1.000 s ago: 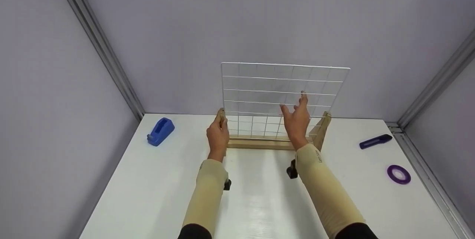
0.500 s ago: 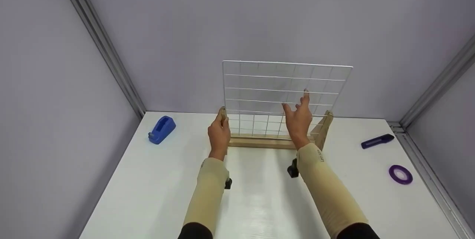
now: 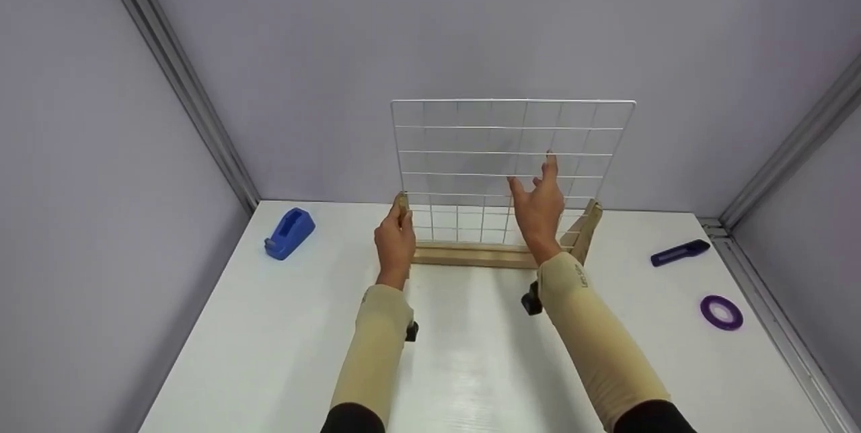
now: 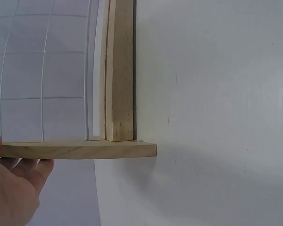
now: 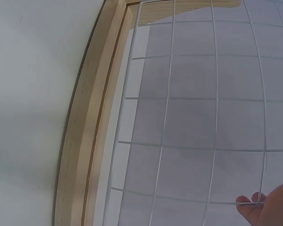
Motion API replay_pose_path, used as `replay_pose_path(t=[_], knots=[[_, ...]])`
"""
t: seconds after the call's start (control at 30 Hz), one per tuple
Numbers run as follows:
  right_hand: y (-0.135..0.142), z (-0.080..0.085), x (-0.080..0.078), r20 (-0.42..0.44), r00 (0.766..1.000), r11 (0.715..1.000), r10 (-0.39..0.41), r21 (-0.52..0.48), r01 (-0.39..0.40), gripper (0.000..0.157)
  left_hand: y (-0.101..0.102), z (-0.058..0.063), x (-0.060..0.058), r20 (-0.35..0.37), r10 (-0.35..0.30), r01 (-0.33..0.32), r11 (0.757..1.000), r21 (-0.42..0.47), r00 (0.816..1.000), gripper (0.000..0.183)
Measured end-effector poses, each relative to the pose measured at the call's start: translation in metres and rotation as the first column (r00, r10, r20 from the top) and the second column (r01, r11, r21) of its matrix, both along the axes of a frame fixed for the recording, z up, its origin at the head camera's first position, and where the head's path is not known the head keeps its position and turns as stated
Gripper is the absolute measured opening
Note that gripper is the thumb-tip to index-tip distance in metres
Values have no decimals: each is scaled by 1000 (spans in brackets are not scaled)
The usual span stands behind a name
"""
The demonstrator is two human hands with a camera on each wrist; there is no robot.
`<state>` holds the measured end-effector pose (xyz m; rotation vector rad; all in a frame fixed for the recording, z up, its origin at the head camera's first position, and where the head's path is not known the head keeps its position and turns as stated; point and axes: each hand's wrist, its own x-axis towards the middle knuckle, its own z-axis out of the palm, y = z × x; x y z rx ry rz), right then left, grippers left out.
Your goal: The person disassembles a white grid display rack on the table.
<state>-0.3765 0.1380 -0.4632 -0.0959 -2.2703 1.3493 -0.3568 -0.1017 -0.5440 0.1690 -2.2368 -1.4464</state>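
Observation:
A white wire grid panel [image 3: 514,128] stands upright, leaning slightly, over a wooden stand [image 3: 474,255] with a side piece at each end. My left hand [image 3: 395,245] grips the stand's left side piece [image 4: 75,150], fingers beneath it in the left wrist view. My right hand [image 3: 540,213] is at the grid's right half; in the right wrist view its thumb and fingertips [image 5: 244,200] pinch a wire. A gap shows between the grid's lower edge and the wooden bar [image 5: 92,122] there. The stand's right side piece [image 3: 586,231] is partly behind my right hand and sleeve.
A blue tape dispenser [image 3: 289,234] lies on the white table [image 3: 323,339] at left. At right are a dark blue utility-knife-like tool [image 3: 680,253] and a purple ring [image 3: 722,312]. Grey walls [image 3: 323,70] enclose the table's back and sides.
The grid has risen slightly, and its top edge, tilted before, is now level, with the upper left corner further left. My right hand has moved up a little with it. The left hand stays put.

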Motion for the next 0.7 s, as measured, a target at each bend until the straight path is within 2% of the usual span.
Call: replay_pose_path(t=[0.5,0.7], knots=[[3,24,-3,-10,1000,1000,-7,17,7,84,3,0,-2,-33,12,-12,1000,-19,999,41],[5,33,-3,-42,999,999,-18,41,20,84,4,1,-1,-34,19,-20,1000,-20,999,40]])
